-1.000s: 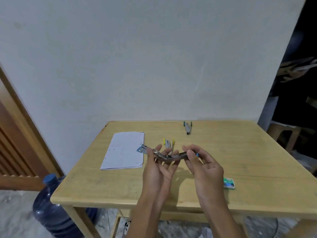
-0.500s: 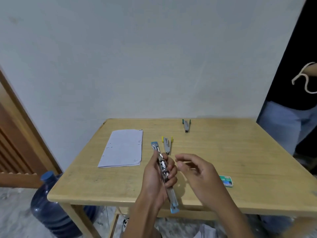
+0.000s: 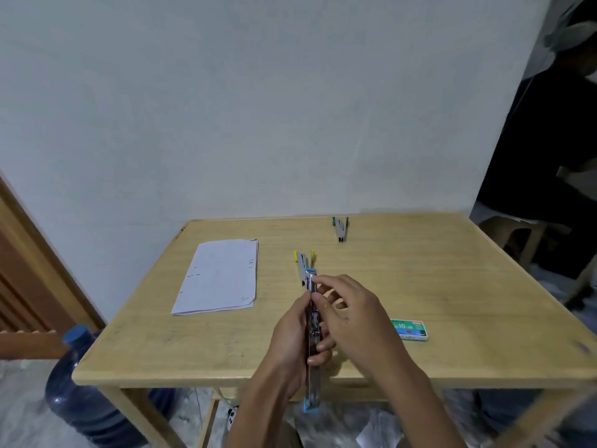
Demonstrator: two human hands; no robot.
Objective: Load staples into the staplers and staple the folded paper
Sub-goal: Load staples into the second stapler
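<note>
The fingertips [image 3: 316,281] of the right hand [image 3: 358,318] pinch at the blue stapler [image 3: 312,391] on its far half; I can't tell whether they hold staples. The left hand [image 3: 287,347] grips its middle. Opened flat, it points straight away, with the folded paper [image 3: 219,276] to its left.

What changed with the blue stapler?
The blue stapler swung from sideways to pointing away, opened out straight. The right hand let go, then came back to touch its far half; the left hand keeps gripping it. The paper, yellow stapler, green stapler and staple box stayed put.
</note>
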